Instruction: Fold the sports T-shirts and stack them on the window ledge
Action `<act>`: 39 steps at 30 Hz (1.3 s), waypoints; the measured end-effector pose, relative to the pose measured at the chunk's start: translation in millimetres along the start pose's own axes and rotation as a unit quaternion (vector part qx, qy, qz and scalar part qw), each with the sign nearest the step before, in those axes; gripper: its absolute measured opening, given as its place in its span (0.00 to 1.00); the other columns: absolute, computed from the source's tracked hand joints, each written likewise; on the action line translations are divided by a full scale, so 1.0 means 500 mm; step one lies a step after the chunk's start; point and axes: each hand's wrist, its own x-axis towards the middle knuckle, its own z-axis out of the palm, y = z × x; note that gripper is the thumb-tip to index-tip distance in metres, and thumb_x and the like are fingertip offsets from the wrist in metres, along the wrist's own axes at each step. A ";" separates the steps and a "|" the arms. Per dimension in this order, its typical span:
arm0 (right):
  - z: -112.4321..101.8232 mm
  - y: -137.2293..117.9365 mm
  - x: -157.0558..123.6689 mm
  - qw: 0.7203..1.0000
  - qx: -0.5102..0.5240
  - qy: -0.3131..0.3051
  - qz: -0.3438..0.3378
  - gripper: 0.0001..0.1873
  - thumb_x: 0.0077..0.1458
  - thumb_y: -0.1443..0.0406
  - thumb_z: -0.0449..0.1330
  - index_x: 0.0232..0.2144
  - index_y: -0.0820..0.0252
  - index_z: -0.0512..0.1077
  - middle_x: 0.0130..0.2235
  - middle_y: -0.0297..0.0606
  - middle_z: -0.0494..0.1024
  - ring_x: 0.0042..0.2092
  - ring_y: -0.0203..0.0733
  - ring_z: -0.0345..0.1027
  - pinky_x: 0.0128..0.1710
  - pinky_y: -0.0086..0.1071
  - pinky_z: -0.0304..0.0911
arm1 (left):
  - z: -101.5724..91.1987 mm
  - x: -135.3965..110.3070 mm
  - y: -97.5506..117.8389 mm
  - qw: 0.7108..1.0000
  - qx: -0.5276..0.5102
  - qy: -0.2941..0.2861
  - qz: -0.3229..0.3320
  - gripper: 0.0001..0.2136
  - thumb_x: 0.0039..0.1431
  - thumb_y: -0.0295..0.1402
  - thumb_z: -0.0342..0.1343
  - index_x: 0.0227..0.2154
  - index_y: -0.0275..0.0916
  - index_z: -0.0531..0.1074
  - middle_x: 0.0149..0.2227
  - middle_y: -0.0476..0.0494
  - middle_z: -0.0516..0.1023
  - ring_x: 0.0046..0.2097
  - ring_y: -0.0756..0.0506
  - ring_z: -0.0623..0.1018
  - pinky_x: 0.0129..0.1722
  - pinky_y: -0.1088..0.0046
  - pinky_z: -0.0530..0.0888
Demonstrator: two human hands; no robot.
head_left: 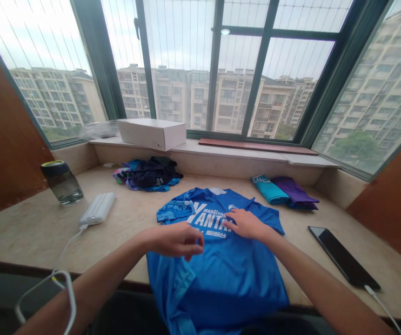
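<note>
A blue T-shirt (235,274) with white lettering lies front up on the stone counter, its collar toward the window and its hem hanging over the near edge. The sleeve on the left shows a lighter pattern and is folded inward. Above the left part of the shirt is my left hand (177,239), its fingers loosely curled in and nothing visible in them. My right hand (245,223) rests on the chest print with fingers spread, flat on the fabric.
A crumpled pile of dark clothes (155,173) lies at the back left, folded teal (270,190) and purple (294,190) cloths at the back right. A water bottle (63,184), a cabled white power bank (97,209) and a phone (343,256) flank the shirt. A white box (151,133) sits on the ledge.
</note>
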 end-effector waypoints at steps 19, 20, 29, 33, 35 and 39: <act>0.044 0.120 0.123 0.977 0.031 0.019 0.208 0.39 0.64 0.37 0.37 0.72 0.39 0.44 0.75 0.45 0.37 0.74 0.58 0.28 0.64 0.71 0.27 | -0.084 0.253 -0.391 0.884 0.148 0.259 -0.359 0.32 0.72 0.49 0.29 0.69 0.38 0.58 0.70 0.31 0.59 0.71 0.32 0.57 0.67 0.45 0.54; 0.041 0.126 0.135 0.977 0.031 0.022 0.208 0.39 0.64 0.38 0.37 0.72 0.39 0.44 0.75 0.44 0.37 0.74 0.58 0.28 0.64 0.71 0.27 | -0.100 0.259 -0.403 0.881 0.154 0.260 -0.365 0.32 0.72 0.49 0.29 0.68 0.38 0.60 0.70 0.30 0.60 0.71 0.32 0.58 0.66 0.44 0.55; 0.005 0.142 0.175 0.972 0.023 0.086 0.216 0.35 0.69 0.45 0.40 0.72 0.51 0.50 0.73 0.46 0.51 0.73 0.51 0.42 0.68 0.52 0.42 | -0.100 0.254 -0.353 0.869 0.275 0.273 -0.309 0.22 0.67 0.35 0.47 0.61 0.34 0.68 0.70 0.28 0.59 0.71 0.32 0.57 0.69 0.48 0.50; -0.019 0.162 0.112 0.956 0.006 0.112 0.271 0.28 0.71 0.57 0.39 0.63 0.61 0.67 0.65 0.53 0.67 0.65 0.53 0.61 0.61 0.42 0.56 | -0.053 0.201 -0.301 0.872 0.294 0.262 -0.291 0.24 0.65 0.38 0.51 0.59 0.29 0.70 0.67 0.24 0.64 0.69 0.30 0.61 0.68 0.50 0.53; -0.024 0.176 0.070 0.944 -0.006 0.113 0.309 0.26 0.69 0.59 0.43 0.57 0.65 0.72 0.58 0.58 0.73 0.60 0.58 0.67 0.57 0.46 0.61 | -0.038 0.177 -0.288 0.869 0.292 0.268 -0.297 0.25 0.66 0.39 0.50 0.60 0.27 0.68 0.65 0.22 0.66 0.68 0.29 0.64 0.67 0.52 0.57; -0.009 0.197 0.008 0.923 -0.021 0.105 0.369 0.27 0.68 0.56 0.45 0.55 0.65 0.75 0.55 0.63 0.75 0.57 0.66 0.69 0.53 0.53 0.62 | -0.021 0.150 -0.290 0.864 0.274 0.273 -0.323 0.26 0.67 0.42 0.48 0.58 0.27 0.70 0.61 0.22 0.71 0.64 0.29 0.69 0.64 0.55 0.64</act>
